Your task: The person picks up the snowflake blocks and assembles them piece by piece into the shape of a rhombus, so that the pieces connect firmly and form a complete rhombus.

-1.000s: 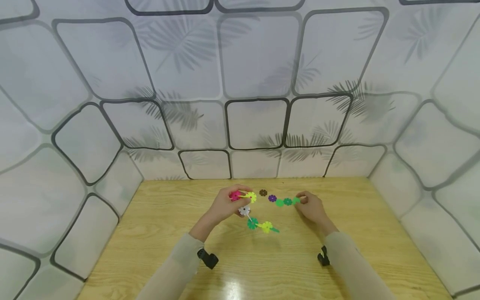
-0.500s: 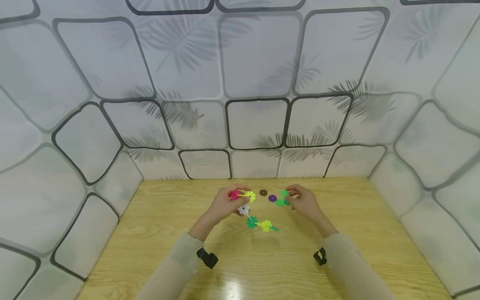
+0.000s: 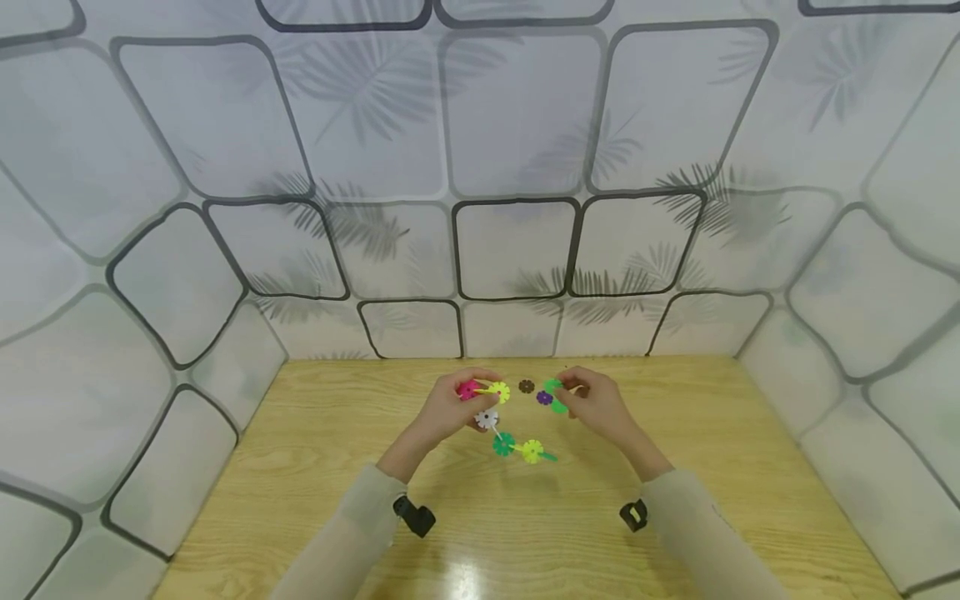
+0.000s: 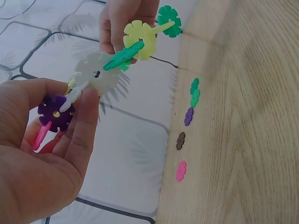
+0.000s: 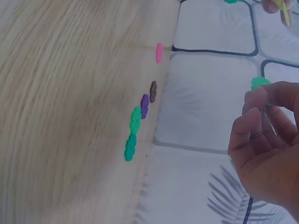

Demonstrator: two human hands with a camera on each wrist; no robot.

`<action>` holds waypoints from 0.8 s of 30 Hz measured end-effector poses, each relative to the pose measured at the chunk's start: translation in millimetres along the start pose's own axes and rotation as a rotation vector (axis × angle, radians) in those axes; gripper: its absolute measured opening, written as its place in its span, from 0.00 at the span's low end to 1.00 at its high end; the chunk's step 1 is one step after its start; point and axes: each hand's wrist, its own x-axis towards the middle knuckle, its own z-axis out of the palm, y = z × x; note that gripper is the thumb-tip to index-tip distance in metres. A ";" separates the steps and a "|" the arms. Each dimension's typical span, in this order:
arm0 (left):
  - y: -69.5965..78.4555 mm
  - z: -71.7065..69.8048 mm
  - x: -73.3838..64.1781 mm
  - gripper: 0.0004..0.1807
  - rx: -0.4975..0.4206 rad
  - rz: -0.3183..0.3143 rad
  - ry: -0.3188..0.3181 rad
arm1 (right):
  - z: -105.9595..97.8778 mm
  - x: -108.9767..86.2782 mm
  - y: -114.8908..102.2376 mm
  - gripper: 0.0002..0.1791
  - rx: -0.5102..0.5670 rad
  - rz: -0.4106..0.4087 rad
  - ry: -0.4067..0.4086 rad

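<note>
My left hand [image 3: 442, 412] grips a chain of slotted, flower-shaped snowflake discs held above the table. In the left wrist view its thumb and fingers close round the part near a purple disc [image 4: 56, 113] and a pink disc [image 4: 42, 135]. A white disc [image 4: 83, 67], a yellow disc [image 4: 145, 41] and green discs [image 4: 170, 22] run outward from there, slotted together at angles. To the right, my right hand [image 3: 603, 408] pinches a single light green snowflake disc [image 5: 259, 83] between thumb and index finger. It is raised, apart from the chain's free end.
Loose discs lie in a row near the table's back edge: pink [image 4: 181, 171], brown [image 3: 527, 387], purple [image 5: 145, 106], light green [image 5: 135, 120] and dark green [image 5: 130, 147]. Patterned cloth walls [image 3: 510, 250] enclose the wooden table [image 3: 300, 500] at the back and sides.
My right hand has lifted the light green disc from the right end of the row and carried it left. My left hand and the chain have barely moved.
</note>
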 end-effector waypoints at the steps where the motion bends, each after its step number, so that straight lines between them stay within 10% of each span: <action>1: 0.2 0.0 0.0 0.18 -0.002 -0.002 0.000 | 0.6 -0.1 -1.9 0.09 -0.005 0.002 -0.002; 24: 0.9 3.1 1.4 0.19 -0.026 -0.040 0.003 | 9.9 -2.7 -30.5 0.05 0.024 -0.108 -0.046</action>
